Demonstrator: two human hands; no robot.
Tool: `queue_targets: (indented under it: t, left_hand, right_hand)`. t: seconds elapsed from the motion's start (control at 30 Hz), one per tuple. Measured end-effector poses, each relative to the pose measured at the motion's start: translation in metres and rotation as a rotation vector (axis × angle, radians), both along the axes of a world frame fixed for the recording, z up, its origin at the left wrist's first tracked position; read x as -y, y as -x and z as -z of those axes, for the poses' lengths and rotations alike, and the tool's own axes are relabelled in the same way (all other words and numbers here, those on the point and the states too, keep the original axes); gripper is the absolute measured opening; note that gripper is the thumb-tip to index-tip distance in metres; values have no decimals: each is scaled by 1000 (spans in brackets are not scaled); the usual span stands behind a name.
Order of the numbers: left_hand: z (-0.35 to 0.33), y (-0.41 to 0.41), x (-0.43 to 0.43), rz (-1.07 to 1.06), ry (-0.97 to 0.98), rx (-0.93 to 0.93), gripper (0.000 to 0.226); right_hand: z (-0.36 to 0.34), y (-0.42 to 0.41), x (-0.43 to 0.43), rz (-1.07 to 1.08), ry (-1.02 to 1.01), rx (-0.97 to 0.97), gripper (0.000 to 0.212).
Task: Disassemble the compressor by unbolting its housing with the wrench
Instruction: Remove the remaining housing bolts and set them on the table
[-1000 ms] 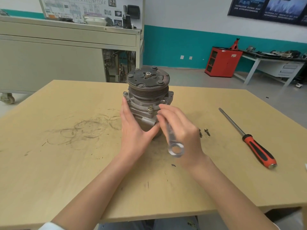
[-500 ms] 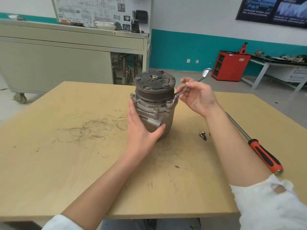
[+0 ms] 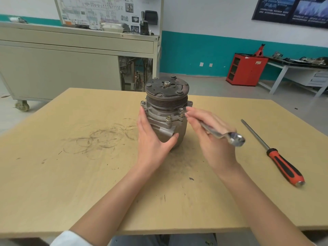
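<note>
The compressor (image 3: 166, 103) stands upright at the middle of the worktop (image 3: 71, 174). My left hand (image 3: 152, 142) rests against its left side. My right hand (image 3: 211, 144), holding the wrench (image 3: 234, 138), is at its right. The screwdriver (image 3: 284, 166) lies farther right.

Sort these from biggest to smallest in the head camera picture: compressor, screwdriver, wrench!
1. compressor, the bulkiest.
2. screwdriver, long but thin.
3. wrench, the shortest showing. The right hand hides part of it, so its place is unsure.
</note>
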State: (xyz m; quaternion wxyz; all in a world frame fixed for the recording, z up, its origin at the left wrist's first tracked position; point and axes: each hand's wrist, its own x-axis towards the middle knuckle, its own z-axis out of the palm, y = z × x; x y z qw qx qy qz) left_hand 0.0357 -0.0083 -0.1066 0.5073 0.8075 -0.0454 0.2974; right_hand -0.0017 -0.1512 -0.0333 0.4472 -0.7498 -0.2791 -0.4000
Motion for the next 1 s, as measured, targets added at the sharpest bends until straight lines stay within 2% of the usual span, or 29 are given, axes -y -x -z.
queue_targets:
  t: [0.17, 0.27, 0.33, 0.4, 0.47, 0.53, 0.63, 0.8, 0.9, 1.0]
  left_hand:
    - [1, -1, 1, -2, 18, -6, 119]
    - [0, 0, 1, -1, 17, -4, 118]
    - [0, -1, 0, -1, 8, -5, 120]
    - [0, -1, 0, 1, 8, -13, 121]
    - [0, -1, 0, 1, 5, -14, 121]
    - [1, -2, -1, -3, -6, -9, 121]
    - [1, -1, -1, -6, -9, 0, 120]
    - [2, -2, -1, -8, -16, -5, 121]
    - [1, -1, -1, -3, -11, -4, 120]
    - [0, 0, -1, 5, -7, 2, 119]
  right_hand:
    - [17, 6, -6, 129, 143, 198, 20]
    - [23, 4, -7, 86, 95, 182, 15]
    - [20, -5, -1, -141, -112, -11, 16]
    - [8, -23, 11, -460, -428, -288, 23]
    - [-6, -49, 24, -659, -656, -521, 22]
    - [-18, -75, 30, -736, -736, -709, 24]
    - [-27, -105, 25, -793, -688, -868, 26]
    - [-43, -108, 36, -736, -444, -834, 30]
    - [-54, -86, 52, -615, -342, -693, 32]
    - [-50, -53, 44, -354, -277, -468, 25]
